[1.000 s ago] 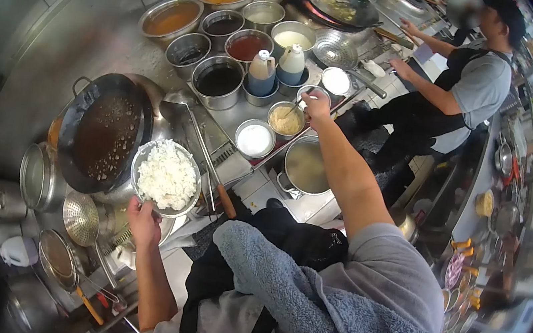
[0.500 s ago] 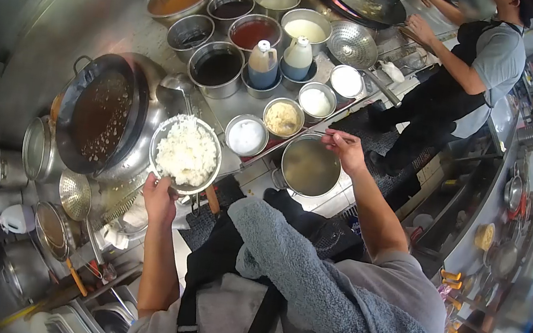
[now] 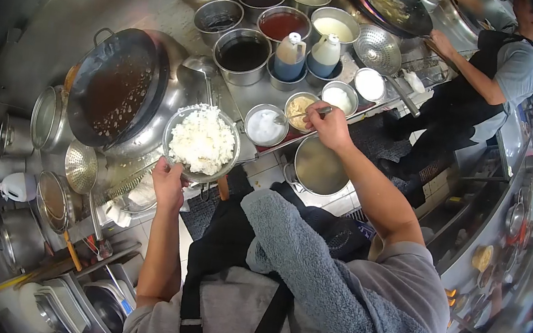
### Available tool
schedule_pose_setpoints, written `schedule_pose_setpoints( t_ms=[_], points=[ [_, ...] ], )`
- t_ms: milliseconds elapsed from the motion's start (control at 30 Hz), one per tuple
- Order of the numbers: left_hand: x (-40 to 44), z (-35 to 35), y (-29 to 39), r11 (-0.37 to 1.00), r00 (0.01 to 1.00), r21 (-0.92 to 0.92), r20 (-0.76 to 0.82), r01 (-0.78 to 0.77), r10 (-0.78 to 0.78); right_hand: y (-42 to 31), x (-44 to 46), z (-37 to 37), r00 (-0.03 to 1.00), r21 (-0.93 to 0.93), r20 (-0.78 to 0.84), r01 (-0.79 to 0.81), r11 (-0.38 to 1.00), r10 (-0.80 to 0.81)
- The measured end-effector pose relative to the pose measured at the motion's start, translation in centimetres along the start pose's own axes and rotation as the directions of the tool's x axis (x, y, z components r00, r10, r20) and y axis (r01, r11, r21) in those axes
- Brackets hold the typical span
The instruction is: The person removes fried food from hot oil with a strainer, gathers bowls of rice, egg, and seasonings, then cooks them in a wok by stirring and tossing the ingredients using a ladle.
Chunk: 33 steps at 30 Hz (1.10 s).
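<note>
My left hand [image 3: 168, 184] grips the rim of a metal bowl [image 3: 231, 165] heaped with white cooked rice [image 3: 202, 140]. My right hand [image 3: 327, 126] is closed around the handle of a small spoon [image 3: 299, 115]. The spoon's tip reaches over the edge of a container of white powder [image 3: 264, 125], and I cannot tell if it carries anything. Partly behind the spoon stands a container of tan seasoning [image 3: 299, 109]. Below my right hand is a deep pot of cloudy liquid [image 3: 321, 167].
To the left sits a large wok [image 3: 118, 88] of brown oily liquid, with a ladle [image 3: 200, 70] beside it. Sauce pots [image 3: 242, 57] and two jugs [image 3: 290, 58] crowd the counter. A co-worker [image 3: 504, 73] stands at another wok [image 3: 389, 4], upper right.
My right hand has moved the spoon from above the deep pot to the seasoning containers. My left hand still holds the rice bowl. The whole view has shifted slightly.
</note>
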<state>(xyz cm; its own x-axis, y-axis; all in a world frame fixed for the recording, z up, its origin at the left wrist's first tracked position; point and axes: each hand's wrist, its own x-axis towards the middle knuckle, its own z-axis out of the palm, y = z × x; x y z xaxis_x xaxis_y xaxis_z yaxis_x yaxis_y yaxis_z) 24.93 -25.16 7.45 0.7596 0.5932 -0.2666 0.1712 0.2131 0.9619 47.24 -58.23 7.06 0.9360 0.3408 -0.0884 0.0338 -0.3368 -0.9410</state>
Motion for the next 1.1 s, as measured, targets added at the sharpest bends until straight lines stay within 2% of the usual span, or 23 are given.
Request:
schedule_pose_setpoints(
  t_ms=[67, 267, 333, 433, 567, 733, 800, 867, 1000, 1067, 1100],
  points=[
    [-0.2, -0.4, -0.2, 1.000, 1.000, 0.003, -0.013, 0.008, -0.008, 0.2, 0.5, 0.5, 1.000, 0.001, 0.007, -0.010, 1.000, 0.010],
    [-0.7, -1.0, 0.1, 1.000, 1.000, 0.012, -0.020, 0.013, -0.012, 1.6, 1.5, 1.6, 0.990, 0.161, -0.012, -0.140, 0.977, 0.144],
    [-0.7, -1.1, 0.0, 1.000, 1.000, 0.014, -0.016, 0.014, -0.013, 2.6, 1.6, 1.9, 0.985, 0.300, -0.017, -0.161, 0.940, 0.174],
    [-0.5, -1.2, 0.1, 1.000, 1.000, 0.016, -0.018, 0.023, -0.023, 3.2, 1.2, 2.1, 0.979, 0.385, -0.034, -0.173, 0.906, 0.202],
    [0.0, -1.2, -0.1, 0.999, 0.999, 0.017, -0.015, 0.037, -0.037, 3.5, -0.1, 1.4, 0.980, 0.448, -0.049, -0.153, 0.881, 0.195],
    [1.4, -0.7, -1.7, 0.998, 0.999, 0.045, -0.018, 0.041, -0.040, 0.9, -1.7, -0.5, 0.990, 0.403, -0.068, -0.083, 0.911, 0.120],
    [2.4, -0.3, -3.2, 0.999, 0.999, 0.046, 0.027, 0.029, -0.030, -1.4, -2.3, -0.5, 0.993, 0.384, -0.059, -0.074, 0.920, 0.104],
    [2.7, 0.7, -3.2, 0.997, 0.999, 0.075, 0.036, 0.029, -0.032, -3.6, -2.8, -0.1, 0.998, 0.507, -0.015, -0.051, 0.860, 0.068],
    [2.7, 2.3, -3.5, 0.991, 0.996, 0.121, 0.056, 0.062, -0.069, -3.3, -2.1, 0.9, 0.997, 0.386, -0.073, 0.028, 0.922, 0.001],
    [2.0, 2.7, -3.2, 0.994, 0.995, 0.091, 0.070, 0.060, -0.066, -0.5, -1.0, 1.4, 0.997, 0.123, -0.071, -0.015, 0.992, 0.024],
    [1.6, 2.9, -2.8, 0.996, 0.997, 0.070, 0.053, 0.059, -0.063, 0.0, -0.8, 1.6, 0.997, 0.078, -0.075, -0.009, 0.997, 0.015]
  ],
)
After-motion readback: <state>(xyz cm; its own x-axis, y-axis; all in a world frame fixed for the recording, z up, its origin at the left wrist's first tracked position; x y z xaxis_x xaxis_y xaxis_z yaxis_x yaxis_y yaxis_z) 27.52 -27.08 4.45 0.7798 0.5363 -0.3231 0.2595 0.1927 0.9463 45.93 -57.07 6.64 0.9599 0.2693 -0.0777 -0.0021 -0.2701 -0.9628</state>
